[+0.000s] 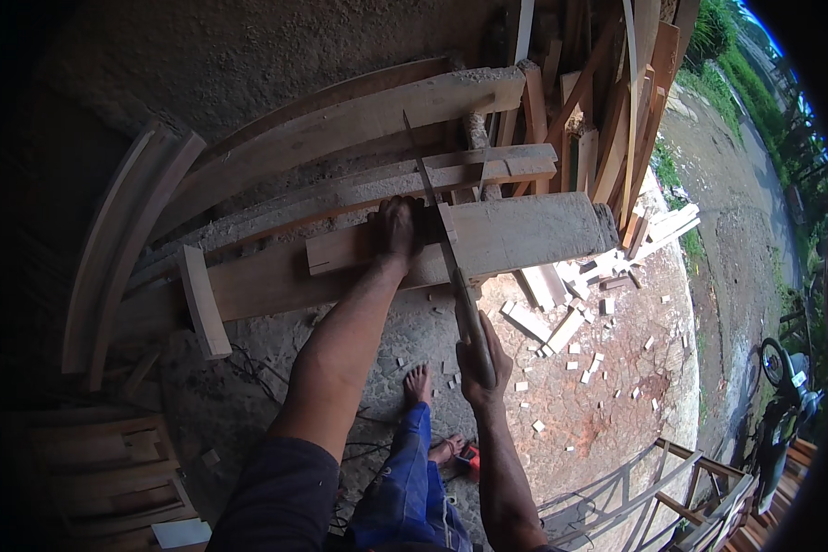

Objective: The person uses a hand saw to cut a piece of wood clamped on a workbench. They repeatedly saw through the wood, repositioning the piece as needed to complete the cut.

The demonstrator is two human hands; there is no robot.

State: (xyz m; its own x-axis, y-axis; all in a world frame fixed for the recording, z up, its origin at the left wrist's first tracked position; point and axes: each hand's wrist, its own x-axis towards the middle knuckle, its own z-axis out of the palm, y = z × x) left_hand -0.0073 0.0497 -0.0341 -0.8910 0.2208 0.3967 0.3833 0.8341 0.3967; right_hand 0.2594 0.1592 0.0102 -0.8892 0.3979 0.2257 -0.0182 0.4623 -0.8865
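Observation:
My left hand is closed over a short light board, holding it on a long wide beam, with its fingers beside a handsaw blade. The blade crosses the board's right end and points away from me. My right hand grips the saw's handle below the beam's near edge. A short pale offcut lies crosswise over the beam to the left, and more long planks lie behind the work.
Leaning boards stand at back right, profiled lengths at far left. Offcuts litter the floor by my bare feet, a red tool and cables. A wooden frame sits low right; a motorbike is outside by a road.

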